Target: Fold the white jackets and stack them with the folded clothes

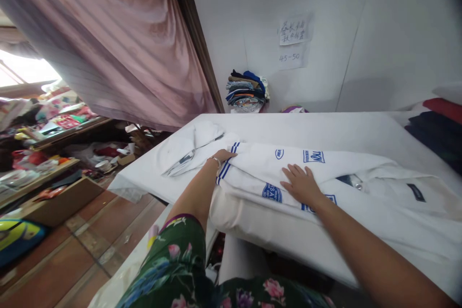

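Observation:
A white jacket point(260, 163) with blue prints lies folded lengthwise across the table before me. Its blue-striped edge point(228, 163) is at the left end, and a dark label shows inside toward the right. My left hand point(224, 156), a bracelet at its wrist, has its fingers closed together on the striped edge. Flat on the middle of the jacket rests my right hand point(300, 184), fingers spread, touching the cloth. Just left of my left hand lies another white garment point(195, 144), loosely folded.
The white table point(288, 125) meets a pale wall with handwritten paper notes point(292, 41). Folded clothes point(247, 89) are stacked at the back, and dark and red cloth point(436, 137) lies at right. A pink curtain point(144, 43) hangs left, above cluttered shelves and tiled floor.

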Demonstrator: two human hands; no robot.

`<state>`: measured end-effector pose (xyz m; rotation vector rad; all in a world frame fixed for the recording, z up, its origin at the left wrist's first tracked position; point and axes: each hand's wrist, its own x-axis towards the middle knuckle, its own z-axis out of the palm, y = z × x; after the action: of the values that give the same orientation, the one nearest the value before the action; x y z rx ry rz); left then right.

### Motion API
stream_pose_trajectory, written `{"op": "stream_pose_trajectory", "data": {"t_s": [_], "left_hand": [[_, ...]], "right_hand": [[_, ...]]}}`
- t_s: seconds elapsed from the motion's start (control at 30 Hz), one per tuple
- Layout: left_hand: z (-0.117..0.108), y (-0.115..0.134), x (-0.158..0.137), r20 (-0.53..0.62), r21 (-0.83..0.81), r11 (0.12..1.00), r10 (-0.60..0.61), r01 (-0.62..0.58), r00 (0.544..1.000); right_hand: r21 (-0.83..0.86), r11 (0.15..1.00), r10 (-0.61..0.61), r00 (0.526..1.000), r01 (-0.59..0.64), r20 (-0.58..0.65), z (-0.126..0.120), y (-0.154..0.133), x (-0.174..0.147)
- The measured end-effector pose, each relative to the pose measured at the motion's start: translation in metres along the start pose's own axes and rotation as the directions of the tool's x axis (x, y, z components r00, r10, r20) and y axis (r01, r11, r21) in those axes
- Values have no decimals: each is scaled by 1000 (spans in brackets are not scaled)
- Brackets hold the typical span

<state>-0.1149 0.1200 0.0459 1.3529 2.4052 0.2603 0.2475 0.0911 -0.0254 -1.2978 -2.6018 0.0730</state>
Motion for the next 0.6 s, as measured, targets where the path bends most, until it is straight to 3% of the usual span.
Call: {"op": "stream_pose_trajectory", "data": {"t_s": [0.27,0.6], "left_hand": [[-20,13,-16,118,-151,984,-82,99,990],[-23,17,-20,212,-334,928,-99,167,972]], "right_hand": [[16,1000,-26,1000,26,-7,-1,3,0],[35,999,-25,1000,25,0,-3,3,-1]]}}
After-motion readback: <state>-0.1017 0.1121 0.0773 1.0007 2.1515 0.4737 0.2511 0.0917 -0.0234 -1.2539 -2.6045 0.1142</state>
